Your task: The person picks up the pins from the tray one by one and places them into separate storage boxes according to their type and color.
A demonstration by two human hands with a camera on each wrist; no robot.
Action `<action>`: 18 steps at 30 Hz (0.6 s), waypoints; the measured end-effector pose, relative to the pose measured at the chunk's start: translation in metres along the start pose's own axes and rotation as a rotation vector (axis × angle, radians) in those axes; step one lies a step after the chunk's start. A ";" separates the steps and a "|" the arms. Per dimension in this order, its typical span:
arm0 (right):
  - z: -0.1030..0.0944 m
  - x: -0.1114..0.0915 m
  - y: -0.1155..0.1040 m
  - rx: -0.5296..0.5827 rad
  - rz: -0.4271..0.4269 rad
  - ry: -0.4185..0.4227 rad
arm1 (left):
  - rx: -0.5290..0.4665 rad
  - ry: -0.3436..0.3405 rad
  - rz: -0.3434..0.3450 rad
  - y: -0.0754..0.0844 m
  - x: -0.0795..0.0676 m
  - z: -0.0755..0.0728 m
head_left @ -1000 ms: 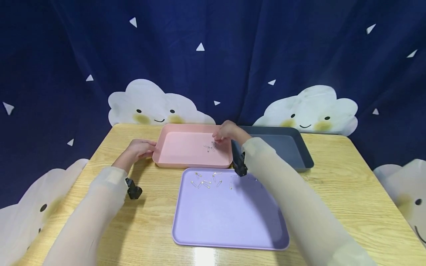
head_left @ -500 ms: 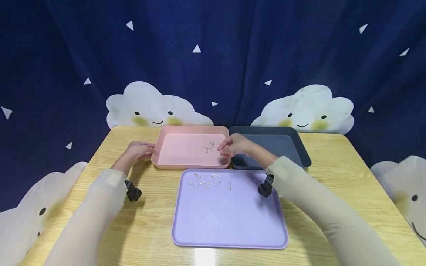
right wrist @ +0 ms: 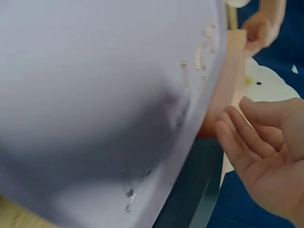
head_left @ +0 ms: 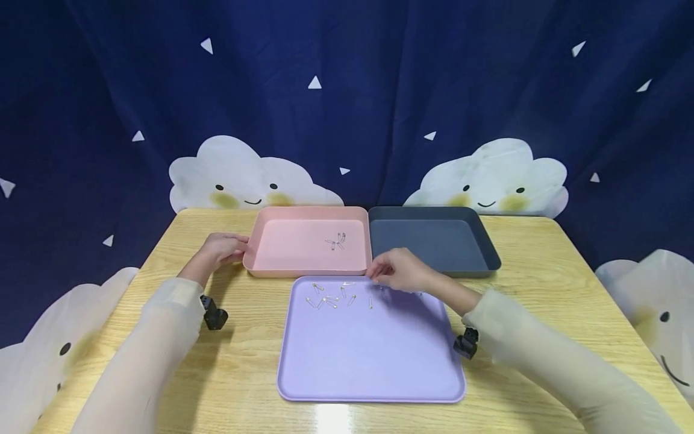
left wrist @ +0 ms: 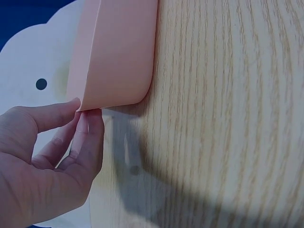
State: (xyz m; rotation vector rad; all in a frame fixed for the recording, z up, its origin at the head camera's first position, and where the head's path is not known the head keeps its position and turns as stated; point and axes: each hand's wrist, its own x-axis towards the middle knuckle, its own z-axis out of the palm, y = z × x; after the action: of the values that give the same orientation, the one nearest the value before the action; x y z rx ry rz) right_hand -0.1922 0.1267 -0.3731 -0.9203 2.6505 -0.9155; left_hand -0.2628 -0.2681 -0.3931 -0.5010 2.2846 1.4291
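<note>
My left hand pinches the left wall of a pink tray between thumb and fingers, as the left wrist view shows at the tray's corner. Several silver safety pins lie in that tray's right part. Over the far edge of a purple tray is my right hand, nothing visible between its loosely bent fingers and separated thumb. Several gold safety pins are scattered on the purple tray's far left. A few silver safety pins lie on it near the right hand, partly hidden in the head view.
A dark grey tray stands against the pink tray's right side, behind the purple one. Bare wood table shows on the left and right. A navy curtain with clouds hangs at the back.
The right hand has withdrawn from over the pink tray's right part to the purple tray's far edge, nearer to me. My left hand keeps its hold on the pink tray.
</note>
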 end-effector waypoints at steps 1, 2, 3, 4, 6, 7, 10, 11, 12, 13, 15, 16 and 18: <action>0.002 -0.002 0.000 -0.026 0.004 -0.017 | -0.001 -0.001 0.003 0.000 0.000 0.000; 0.004 -0.004 0.000 -0.058 -0.001 -0.034 | -0.002 -0.003 0.004 0.000 0.000 -0.001; 0.006 -0.006 0.001 -0.091 -0.007 -0.050 | -0.003 -0.004 0.004 0.000 0.000 -0.001; 0.008 -0.007 0.001 -0.120 -0.016 -0.066 | -0.003 -0.005 0.003 -0.001 0.000 -0.001; 0.012 -0.010 0.002 -0.184 -0.045 -0.092 | -0.002 -0.008 0.002 -0.001 0.001 -0.001; 0.013 -0.012 0.001 -0.213 -0.058 -0.102 | -0.002 -0.008 0.003 -0.002 0.001 -0.001; 0.016 -0.017 -0.001 -0.272 -0.081 -0.133 | 0.002 -0.002 0.007 -0.002 0.001 -0.001; 0.017 -0.018 -0.002 -0.295 -0.092 -0.142 | 0.004 0.000 0.009 -0.002 0.001 -0.001; 0.017 -0.020 -0.003 -0.313 -0.095 -0.152 | 0.003 0.001 0.013 -0.002 0.000 -0.001; 0.017 -0.022 -0.004 -0.322 -0.095 -0.162 | 0.002 0.002 0.015 -0.002 0.000 0.000; 0.017 -0.026 -0.006 -0.333 -0.090 -0.179 | -0.002 0.003 0.020 -0.002 0.000 0.000; 0.017 -0.028 -0.006 -0.337 -0.091 -0.185 | -0.003 0.002 0.023 -0.002 0.000 0.001; 0.018 -0.032 -0.007 -0.337 -0.093 -0.185 | -0.007 0.000 0.028 -0.002 0.000 0.001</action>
State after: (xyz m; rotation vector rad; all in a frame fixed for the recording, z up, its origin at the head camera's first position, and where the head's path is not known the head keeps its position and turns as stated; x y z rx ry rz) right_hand -0.1572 0.1330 -0.3837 -1.1468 2.6612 -0.3795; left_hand -0.2616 -0.2679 -0.3947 -0.4736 2.2958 1.4511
